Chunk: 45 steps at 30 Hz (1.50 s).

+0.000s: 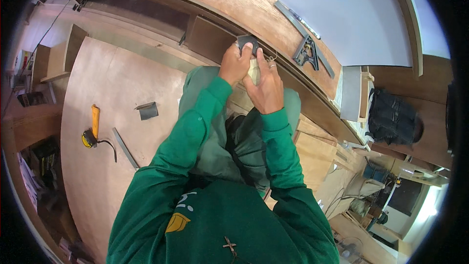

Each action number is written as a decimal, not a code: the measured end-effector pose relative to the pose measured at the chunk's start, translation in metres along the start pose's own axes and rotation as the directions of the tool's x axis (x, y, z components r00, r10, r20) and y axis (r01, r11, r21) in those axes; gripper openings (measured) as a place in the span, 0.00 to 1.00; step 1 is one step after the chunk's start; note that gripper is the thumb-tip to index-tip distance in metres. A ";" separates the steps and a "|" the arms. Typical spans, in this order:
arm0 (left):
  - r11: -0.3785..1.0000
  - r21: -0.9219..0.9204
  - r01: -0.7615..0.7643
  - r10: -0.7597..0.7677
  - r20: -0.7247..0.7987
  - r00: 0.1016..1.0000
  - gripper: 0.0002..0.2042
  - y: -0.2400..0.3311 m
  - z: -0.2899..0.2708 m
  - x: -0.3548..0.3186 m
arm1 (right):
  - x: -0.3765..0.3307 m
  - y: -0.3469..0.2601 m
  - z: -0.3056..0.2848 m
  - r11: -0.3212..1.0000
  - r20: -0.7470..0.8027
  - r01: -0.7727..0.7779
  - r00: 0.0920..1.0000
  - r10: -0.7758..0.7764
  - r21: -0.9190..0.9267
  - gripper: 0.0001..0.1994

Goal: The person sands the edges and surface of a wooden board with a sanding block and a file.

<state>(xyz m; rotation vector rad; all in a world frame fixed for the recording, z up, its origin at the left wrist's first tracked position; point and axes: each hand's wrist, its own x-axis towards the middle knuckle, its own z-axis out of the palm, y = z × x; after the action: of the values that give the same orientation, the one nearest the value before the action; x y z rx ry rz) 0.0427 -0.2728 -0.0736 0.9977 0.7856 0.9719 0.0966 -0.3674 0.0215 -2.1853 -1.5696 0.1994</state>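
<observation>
Both my hands meet above my knees, close to the edge of a brown wooden bench. My left hand [234, 64] is closed on a dark grey piece that looks like sandpaper [247, 43], its thumb pressed on top. Below that piece a pale, wood-coloured block [254, 72] shows between my hands. My right hand [266, 88] is closed around this block, with its fingertips touching the dark piece. The fingers partly hide both items, so how they fit together is unclear. A thin pale loop, perhaps a shaving [273, 56], stands beside my right fingers.
Right of my hands, a combination square [306, 53] and a marker-like pen [304, 23] lie on the wood. To my left, a board carries a tape measure [89, 138], an orange-handled tool [95, 117], a metal strip [125, 147] and a folded dark grey sheet [147, 110].
</observation>
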 end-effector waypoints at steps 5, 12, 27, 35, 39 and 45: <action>1.000 0.003 -0.022 0.022 -0.005 1.000 0.14 0.003 0.005 -0.002 | -0.001 0.009 0.005 0.998 -0.010 0.033 0.999 -0.033 -0.048 0.38; 0.991 0.096 -0.090 0.093 -0.027 0.995 0.15 -0.011 -0.003 0.016 | 0.006 0.010 0.014 0.996 -0.051 0.057 0.997 -0.061 -0.076 0.38; 0.995 0.072 -0.075 0.078 -0.042 0.996 0.14 -0.004 -0.007 0.016 | 0.010 0.003 0.016 0.997 -0.029 0.036 0.999 -0.038 -0.069 0.38; 0.999 -0.026 -0.029 0.028 -0.030 0.999 0.15 0.000 -0.018 0.008 | 0.009 -0.019 0.007 0.998 0.090 -0.055 0.995 0.054 0.014 0.37; 0.997 0.037 -0.071 0.073 -0.051 0.996 0.15 0.002 -0.015 0.011 | 0.010 -0.009 0.017 0.999 -0.001 0.039 0.999 -0.040 -0.029 0.37; 0.992 0.060 -0.111 0.115 -0.083 0.990 0.15 0.002 -0.018 0.022 | 0.018 -0.013 0.015 0.999 -0.001 0.041 0.999 -0.041 -0.001 0.36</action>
<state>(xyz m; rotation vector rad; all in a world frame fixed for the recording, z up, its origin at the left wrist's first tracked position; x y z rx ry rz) 0.0347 -0.2462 -0.0798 1.0628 0.8388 1.1020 0.0858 -0.3430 0.0164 -2.1509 -1.6126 0.1847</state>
